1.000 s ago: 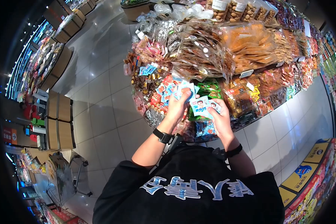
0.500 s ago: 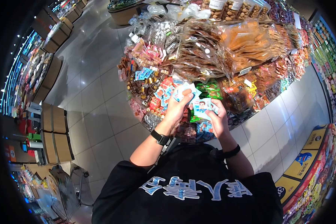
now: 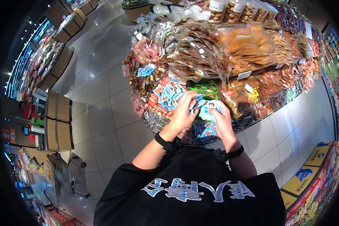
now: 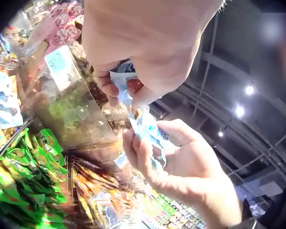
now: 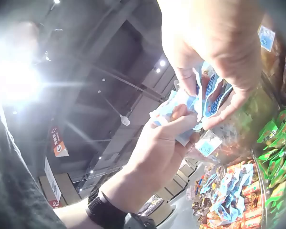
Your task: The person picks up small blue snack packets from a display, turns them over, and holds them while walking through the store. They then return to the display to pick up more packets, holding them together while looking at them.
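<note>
My left hand (image 3: pixel 184 113) grips small blue-and-white snack packets (image 3: pixel 197 101) between thumb and curled fingers, knuckles turned up. Just to its right, my right hand (image 3: pixel 224 122) pinches more packets of the same kind (image 3: pixel 211 108), with a printed cartoon face on top. Both hands are close together over the front of a snack display. In the left wrist view, the packet in the left hand (image 4: pixel 125 83) shows a reddish-brown piece through its wrapper. The right wrist view has the right hand's fingers around upright blue packets (image 5: pixel 212 93), against those in the left hand.
Matching blue packets (image 3: pixel 169 93) lie loose on the display, beside green packets (image 3: pixel 204 90). Large bags of brown dried snacks (image 3: pixel 203 49) and orange ones (image 3: pixel 248 41) fill the middle. Nut jars (image 3: pixel 233 9) stand at the back. A cart (image 3: pixel 77 175) is on the floor at left.
My left hand has rolled over so its knuckles face up, and its packets have turned from flat to tilted. The right hand stays nearly in place, still holding its packets.
</note>
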Motion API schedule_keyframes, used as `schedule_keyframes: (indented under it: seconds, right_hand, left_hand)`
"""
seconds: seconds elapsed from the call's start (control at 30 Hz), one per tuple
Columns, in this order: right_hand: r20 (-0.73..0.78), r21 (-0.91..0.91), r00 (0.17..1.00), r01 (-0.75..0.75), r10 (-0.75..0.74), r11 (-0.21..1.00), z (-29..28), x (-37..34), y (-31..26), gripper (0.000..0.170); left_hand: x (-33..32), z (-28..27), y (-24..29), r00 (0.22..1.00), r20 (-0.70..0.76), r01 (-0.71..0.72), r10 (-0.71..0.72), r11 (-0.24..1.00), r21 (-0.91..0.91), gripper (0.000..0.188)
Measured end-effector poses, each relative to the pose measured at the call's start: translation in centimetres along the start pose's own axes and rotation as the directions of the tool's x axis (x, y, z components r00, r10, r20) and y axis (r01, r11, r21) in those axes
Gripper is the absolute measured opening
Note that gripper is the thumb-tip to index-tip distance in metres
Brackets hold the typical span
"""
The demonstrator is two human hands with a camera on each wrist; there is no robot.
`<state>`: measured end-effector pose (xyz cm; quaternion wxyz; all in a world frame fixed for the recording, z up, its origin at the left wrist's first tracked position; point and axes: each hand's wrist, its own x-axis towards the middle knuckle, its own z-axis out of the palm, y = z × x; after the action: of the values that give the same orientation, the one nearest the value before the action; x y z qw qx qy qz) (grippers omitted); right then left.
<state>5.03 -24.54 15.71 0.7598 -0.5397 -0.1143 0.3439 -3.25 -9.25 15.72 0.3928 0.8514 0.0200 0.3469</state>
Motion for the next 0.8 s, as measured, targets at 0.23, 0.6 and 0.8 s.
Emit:
schedule_keyframes:
  seconds: [0.23, 0.6, 0.8]
  right_hand:
    - [0.076, 0.008, 0.996, -0.038, 0.038, 0.999, -5.8, -1.5, -1.3, 0.022]
    - [0.163, 0.032, 0.971, -0.180, 0.172, 0.983, -13.5, -3.9, -3.9, 0.023]
    - [0.314, -0.103, 0.927, -0.181, 0.205, 0.978, -16.7, -2.8, -5.8, 0.024]
  left_hand:
    - [-0.6, 5.3, 4.4, 0.980, 0.179, 0.081, -0.087, 0.996, 0.040, 0.061]
    - [-1.8, 9.7, 7.6, 0.901, 0.308, 0.375, -0.306, 0.906, -0.196, 0.077]
    - [-3.1, 9.2, 6.8, 0.677, 0.625, 0.707, -0.388, 0.579, -0.407, 0.069]
